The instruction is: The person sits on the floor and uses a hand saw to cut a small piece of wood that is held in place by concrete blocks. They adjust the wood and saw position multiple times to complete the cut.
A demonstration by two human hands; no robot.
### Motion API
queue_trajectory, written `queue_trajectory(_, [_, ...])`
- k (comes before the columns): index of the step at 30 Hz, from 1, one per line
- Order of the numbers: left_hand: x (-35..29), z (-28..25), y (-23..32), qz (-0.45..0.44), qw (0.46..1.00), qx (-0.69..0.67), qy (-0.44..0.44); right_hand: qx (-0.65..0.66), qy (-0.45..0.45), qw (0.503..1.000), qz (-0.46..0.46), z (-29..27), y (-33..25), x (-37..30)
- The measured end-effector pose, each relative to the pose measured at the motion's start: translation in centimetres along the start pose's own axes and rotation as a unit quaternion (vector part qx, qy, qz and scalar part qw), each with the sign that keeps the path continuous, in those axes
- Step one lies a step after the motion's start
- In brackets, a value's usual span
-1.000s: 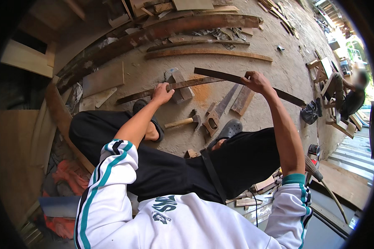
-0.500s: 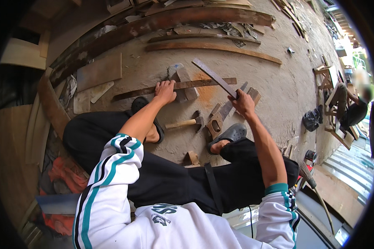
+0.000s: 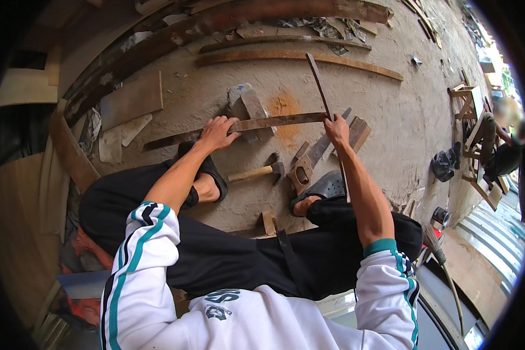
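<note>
A long, thin wooden strip (image 3: pixel 256 123) runs left to right across a grey block (image 3: pixel 237 93) and a wooden block (image 3: pixel 255 109) on the floor. My left hand (image 3: pixel 217 133) lies over the strip left of the blocks, its fingers curled onto it. At the strip's right end my right hand (image 3: pixel 337 130) is closed around a long, thin flat bar (image 3: pixel 318 81), which stands nearly upright in the picture and passes behind my forearm. Beneath my hands lie a hammer (image 3: pixel 254 172) and a handsaw (image 3: pixel 314 158); the saw's blade rests against a wood block (image 3: pixel 356 135).
Orange sawdust (image 3: pixel 283 106) marks the floor beyond the strip. Long boards (image 3: pixel 297 57) lie farther off, with wood panels (image 3: pixel 133 100) at the left. A black bag (image 3: pixel 445 163) and a seated person (image 3: pixel 503 153) are at the right, a broom (image 3: pixel 437 251) near my right knee.
My right hand has brought the flat bar to the strip's right end and turned it so its narrow edge shows. My left hand has shifted left along the strip.
</note>
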State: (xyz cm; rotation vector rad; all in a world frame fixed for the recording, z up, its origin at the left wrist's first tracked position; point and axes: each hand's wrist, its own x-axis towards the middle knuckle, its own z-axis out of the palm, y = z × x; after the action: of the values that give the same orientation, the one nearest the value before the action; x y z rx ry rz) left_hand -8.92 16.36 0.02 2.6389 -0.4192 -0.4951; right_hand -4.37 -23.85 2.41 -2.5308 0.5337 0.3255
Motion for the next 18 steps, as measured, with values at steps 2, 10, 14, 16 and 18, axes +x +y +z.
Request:
queue_trajectory(2, [0.2, -0.1, 0.3, -0.005, 1.0, -0.012, 0.01, 0.005, 0.003, 1.0, 0.0, 0.1, -0.1, 0.5])
queue_trajectory(10, [2.0, 0.6, 3.0, 0.005, 0.994, -0.051, 0.091, 0.063, -0.01, 0.997, 0.031, -1.0, 1.5, 2.2])
queue_trajectory(14, [2.2, 1.3, 2.9, -0.016, 0.995, -0.049, 0.085, 0.065, 0.002, 0.998, 0.016, 0.1, 2.5, 2.3])
queue_trajectory(16, [2.0, 1.4, 3.2, -0.026, 0.996, -0.036, 0.082, 0.058, 0.02, 0.998, 0.002, 0.7, 3.0, 2.3])
queue_trajectory(18, [2.4, 1.2, 3.3, -0.037, 0.998, -0.018, 0.043, 0.067, -0.03, 0.997, 0.027, 0.4, 3.3, 2.6])
